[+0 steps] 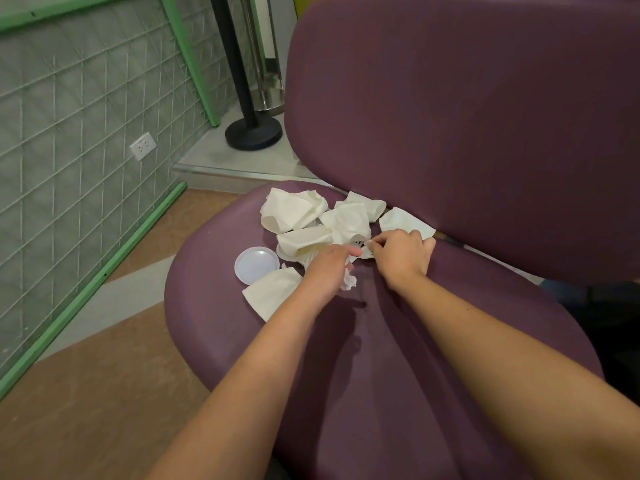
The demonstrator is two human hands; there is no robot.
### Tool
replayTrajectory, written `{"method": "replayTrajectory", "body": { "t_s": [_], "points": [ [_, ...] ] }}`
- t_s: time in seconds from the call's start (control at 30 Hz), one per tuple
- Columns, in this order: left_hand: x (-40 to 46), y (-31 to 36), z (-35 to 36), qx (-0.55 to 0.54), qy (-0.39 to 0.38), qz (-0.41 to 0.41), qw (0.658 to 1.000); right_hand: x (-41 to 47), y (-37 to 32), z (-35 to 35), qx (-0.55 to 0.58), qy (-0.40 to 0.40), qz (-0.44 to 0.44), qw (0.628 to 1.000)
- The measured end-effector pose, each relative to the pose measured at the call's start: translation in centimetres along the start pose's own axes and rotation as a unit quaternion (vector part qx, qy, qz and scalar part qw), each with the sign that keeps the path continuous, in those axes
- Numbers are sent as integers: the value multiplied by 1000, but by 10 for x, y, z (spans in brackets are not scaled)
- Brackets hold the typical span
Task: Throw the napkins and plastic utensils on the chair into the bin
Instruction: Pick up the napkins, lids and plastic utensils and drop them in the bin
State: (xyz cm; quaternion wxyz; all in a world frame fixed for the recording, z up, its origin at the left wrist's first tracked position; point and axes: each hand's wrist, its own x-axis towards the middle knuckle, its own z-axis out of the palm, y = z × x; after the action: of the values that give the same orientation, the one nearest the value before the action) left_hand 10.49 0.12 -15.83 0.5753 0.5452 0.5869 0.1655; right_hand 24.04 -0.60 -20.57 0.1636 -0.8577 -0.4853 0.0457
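Note:
Several crumpled cream napkins (294, 211) lie in a heap at the back of the purple chair seat (363, 375). A white plastic fork (358, 244) shows among them, mostly covered. A round white plastic lid (257, 265) lies flat at the seat's left edge, beside another napkin (270, 294). My left hand (327, 268) is curled on a small crumpled white napkin (349, 284). My right hand (403, 252) pinches the fork's end and rests over a napkin (403, 221) near the backrest. No bin is in view.
The chair's tall purple backrest (467, 116) rises behind the heap. A black post with a round base (253, 133) and a metal stand (272, 95) are on a raised floor ledge beyond. A green-framed wire grid panel (86, 133) lines the left wall.

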Motion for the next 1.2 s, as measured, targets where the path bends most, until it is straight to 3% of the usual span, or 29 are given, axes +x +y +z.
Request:
{"method": "replayTrajectory", "body": {
  "t_s": [0.1,0.2,0.3,0.43,0.63,0.87,0.97,1.07,1.13,1.2],
  "points": [
    [-2,-7,5,-42,-3,40,998,-15,2,-10,166,14,49,985],
    [-14,-8,12,-60,-1,40,997,-45,5,-33,406,3,71,911],
    [-28,-5,23,-53,-6,16,998,-80,11,-65,493,-13,76,867],
    [-55,-1,38,-143,-66,-30,987,-117,23,-106,561,-22,74,825],
    [-98,1,64,-153,-179,-27,972,-172,51,-147,577,-9,71,814],
    [-148,13,88,-168,-182,44,968,-210,100,-156,531,128,177,819],
    [-168,18,110,-201,-193,50,959,-231,110,-163,496,169,148,839],
    [-192,28,143,-219,-254,40,941,-254,119,-170,449,174,83,873],
    [-200,28,164,-222,-268,25,937,-266,126,-170,448,170,59,876],
    [-212,28,189,-233,-304,2,924,-277,145,-175,440,207,91,869]
  ]
}}
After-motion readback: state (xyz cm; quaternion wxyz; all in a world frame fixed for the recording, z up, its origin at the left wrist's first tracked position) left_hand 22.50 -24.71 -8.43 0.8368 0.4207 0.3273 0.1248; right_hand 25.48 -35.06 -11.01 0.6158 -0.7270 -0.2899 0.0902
